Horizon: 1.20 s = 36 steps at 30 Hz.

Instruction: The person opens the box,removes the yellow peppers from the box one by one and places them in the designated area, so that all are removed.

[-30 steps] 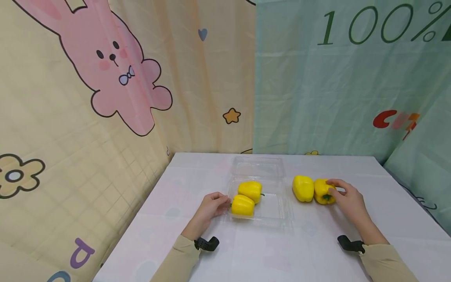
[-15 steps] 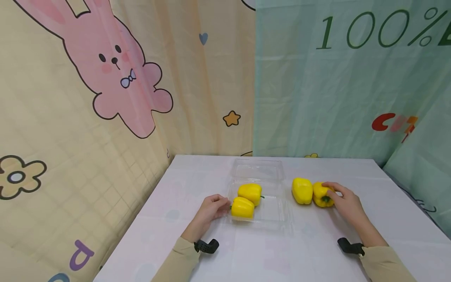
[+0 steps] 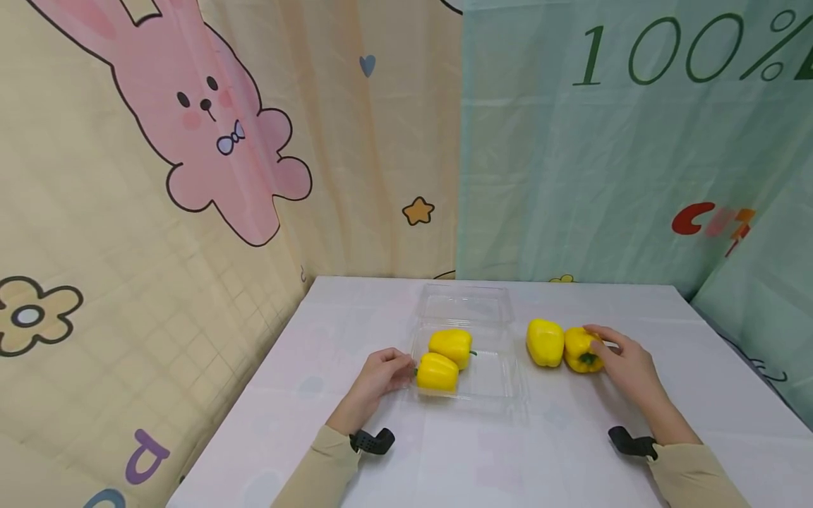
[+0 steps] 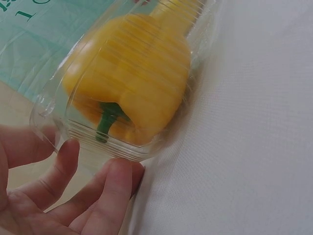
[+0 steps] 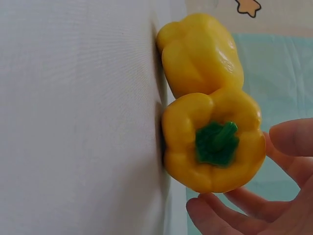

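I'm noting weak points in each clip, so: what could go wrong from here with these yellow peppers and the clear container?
The right hand is at the outer pepper, which lies against its neighbour; moving one might roll the other.
The clear container looks thin, and the left hand is at its edge, so a squeeze could flex it.
The two peppers inside sit toward its left, so lifting it might tilt it.

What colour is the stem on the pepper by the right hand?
Green; the stem shows best in the right wrist view.
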Each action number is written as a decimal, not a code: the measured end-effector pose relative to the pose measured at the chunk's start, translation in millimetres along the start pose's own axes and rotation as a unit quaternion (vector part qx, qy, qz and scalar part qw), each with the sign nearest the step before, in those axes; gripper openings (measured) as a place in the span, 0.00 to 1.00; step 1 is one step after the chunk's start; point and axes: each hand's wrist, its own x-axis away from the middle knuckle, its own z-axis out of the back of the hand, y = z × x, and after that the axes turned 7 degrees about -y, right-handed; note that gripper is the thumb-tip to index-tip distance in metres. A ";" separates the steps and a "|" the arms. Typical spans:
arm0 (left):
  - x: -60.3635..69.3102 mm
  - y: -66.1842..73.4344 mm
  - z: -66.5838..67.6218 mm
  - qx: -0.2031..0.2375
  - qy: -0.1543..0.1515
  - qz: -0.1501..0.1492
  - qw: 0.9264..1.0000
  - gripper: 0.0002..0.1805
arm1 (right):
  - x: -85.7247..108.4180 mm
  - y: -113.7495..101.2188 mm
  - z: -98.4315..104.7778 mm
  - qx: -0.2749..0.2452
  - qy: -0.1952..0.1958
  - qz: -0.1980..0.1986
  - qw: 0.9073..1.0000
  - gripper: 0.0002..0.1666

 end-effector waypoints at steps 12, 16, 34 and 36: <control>-0.1 2.2 2.1 -0.002 -0.004 0.005 1.000 0.15 | 1.2 -5.9 3.1 -0.001 0.065 0.013 0.998 0.28; -1.2 2.3 2.8 0.000 -0.004 0.002 1.000 0.15 | 0.6 -9.8 3.9 -0.004 0.074 0.014 0.997 0.27; 2.9 0.7 -0.4 0.018 -0.005 0.002 1.000 0.17 | 1.7 -33.1 10.6 0.024 0.069 0.018 0.997 0.28; 2.6 1.4 0.2 0.017 -0.005 0.004 1.000 0.17 | 0.5 -35.5 11.4 0.028 0.067 0.021 0.997 0.28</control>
